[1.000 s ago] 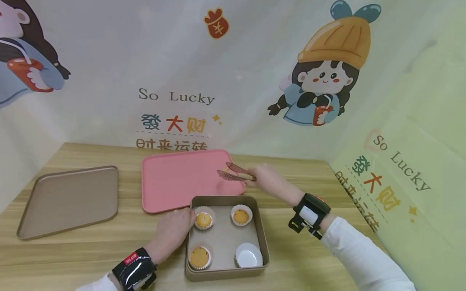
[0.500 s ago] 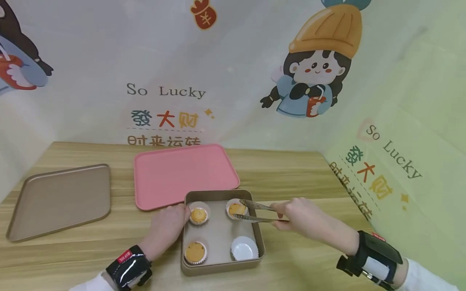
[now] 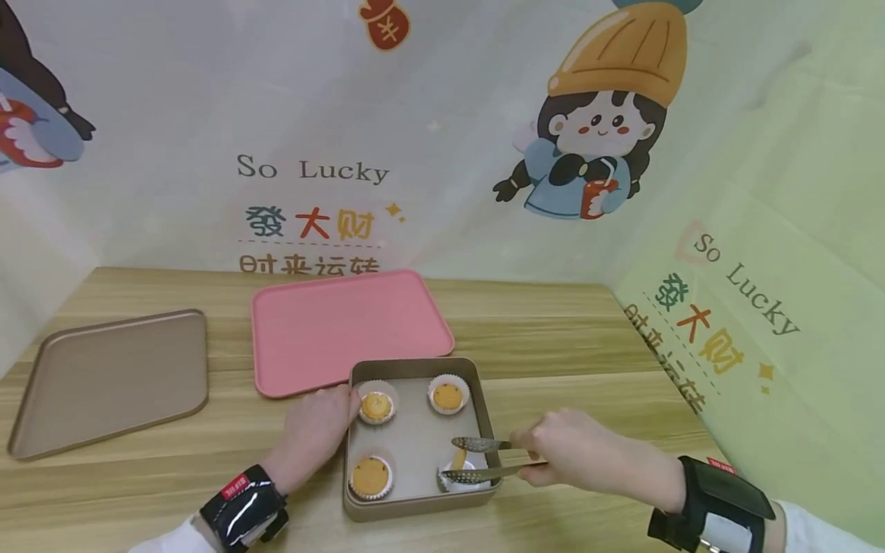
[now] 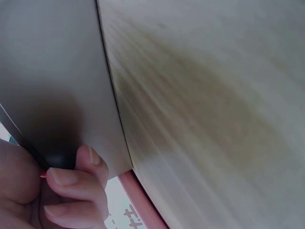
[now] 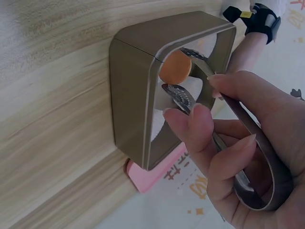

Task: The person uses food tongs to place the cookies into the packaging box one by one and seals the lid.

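My left hand (image 3: pixel 321 426) grips the left wall of a square bronze baking pan (image 3: pixel 408 505) near its back corner; the left wrist view shows its curled fingers (image 4: pixel 78 186) against the wall. In my right hand (image 3: pixel 577 452) is a pair of metal tongs (image 5: pixel 281 183), with perforated tips apart over the pan's front right corner. A small round golden cake (image 5: pixel 175 67) shows between the tips, over a white paper cup (image 3: pixel 448 484). Three other cups hold golden cakes: back left (image 3: pixel 376 405), back right (image 3: pixel 448 396) and front left (image 3: pixel 369 476).
Behind the pan a pink tray (image 3: pixel 339 330) lies on the wooden table (image 3: pixel 553 346). A flat bronze tray (image 3: pixel 114 384) lies at the left. Printed white cloth (image 3: pixel 442 153) hangs behind the table and along its right side.
From over the pink tray, my right hand has brought the tongs forward, past the back right cup, to the front right cup, which stood empty before. My left hand stays on the pan.
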A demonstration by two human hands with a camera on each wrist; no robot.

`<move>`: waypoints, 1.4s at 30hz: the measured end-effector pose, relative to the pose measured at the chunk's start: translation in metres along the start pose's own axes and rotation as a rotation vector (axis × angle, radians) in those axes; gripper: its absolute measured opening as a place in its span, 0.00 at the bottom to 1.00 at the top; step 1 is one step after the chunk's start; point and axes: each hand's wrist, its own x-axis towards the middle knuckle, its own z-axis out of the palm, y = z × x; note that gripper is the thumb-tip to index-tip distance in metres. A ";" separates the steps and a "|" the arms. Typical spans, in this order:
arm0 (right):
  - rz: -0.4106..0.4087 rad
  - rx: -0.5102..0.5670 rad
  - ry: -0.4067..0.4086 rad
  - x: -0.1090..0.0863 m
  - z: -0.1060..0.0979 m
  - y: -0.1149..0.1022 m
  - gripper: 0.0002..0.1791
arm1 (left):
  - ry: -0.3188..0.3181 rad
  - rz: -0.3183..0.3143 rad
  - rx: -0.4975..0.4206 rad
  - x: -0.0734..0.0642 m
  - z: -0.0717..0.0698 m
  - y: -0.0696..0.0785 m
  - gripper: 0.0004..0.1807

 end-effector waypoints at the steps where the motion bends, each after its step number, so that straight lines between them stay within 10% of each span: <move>1: -0.001 -0.003 -0.007 0.000 0.002 0.000 0.10 | -0.006 -0.016 -0.015 0.000 0.000 0.001 0.14; 24: 0.013 -0.213 -0.051 0.008 0.003 -0.002 0.16 | -0.009 -0.003 0.014 0.002 -0.002 0.000 0.14; 31: 0.046 -0.122 -0.064 0.005 -0.007 -0.001 0.13 | -0.056 -0.080 -0.041 0.003 -0.001 0.004 0.16; 42: 0.361 -0.027 0.303 0.020 -0.019 0.060 0.13 | -0.076 -0.070 -0.028 0.003 -0.001 0.004 0.15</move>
